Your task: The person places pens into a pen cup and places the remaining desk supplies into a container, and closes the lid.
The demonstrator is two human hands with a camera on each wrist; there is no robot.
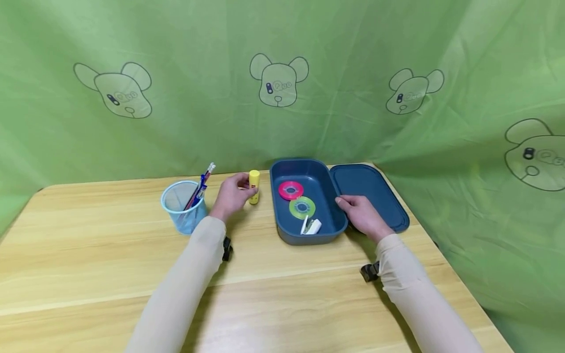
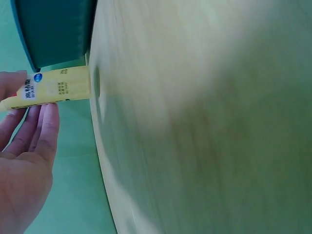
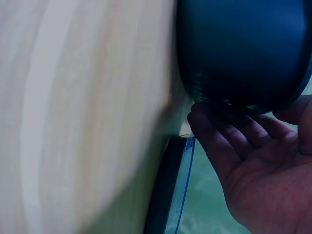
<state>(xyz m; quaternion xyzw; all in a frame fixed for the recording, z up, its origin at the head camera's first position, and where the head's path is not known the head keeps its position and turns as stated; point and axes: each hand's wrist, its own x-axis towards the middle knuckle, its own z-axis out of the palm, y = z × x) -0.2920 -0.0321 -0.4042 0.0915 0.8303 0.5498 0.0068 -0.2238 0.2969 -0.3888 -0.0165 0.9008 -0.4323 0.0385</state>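
Note:
My left hand (image 1: 230,196) holds a yellow glue stick (image 1: 254,178) upright between thumb and fingers, left of a dark blue box. In the left wrist view, the base of the glue stick (image 2: 68,84) is right at the tabletop. My right hand (image 1: 365,216) grips the right rim of the dark blue box (image 1: 309,239), thumb on top. The right wrist view shows the fingers (image 3: 239,134) under the rim, against the outer wall. Inside the box lie a pink tape roll (image 1: 283,190), a green tape roll (image 1: 295,208) and a small white stapler-like item (image 1: 314,227).
A dark blue lid (image 1: 375,193) lies flat right of the box, beside the right hand. Left of the left hand stands a light blue mesh pen holder (image 1: 187,223) with several pens and pencils. A green curtain (image 1: 203,122) hangs behind the wooden table (image 1: 110,255).

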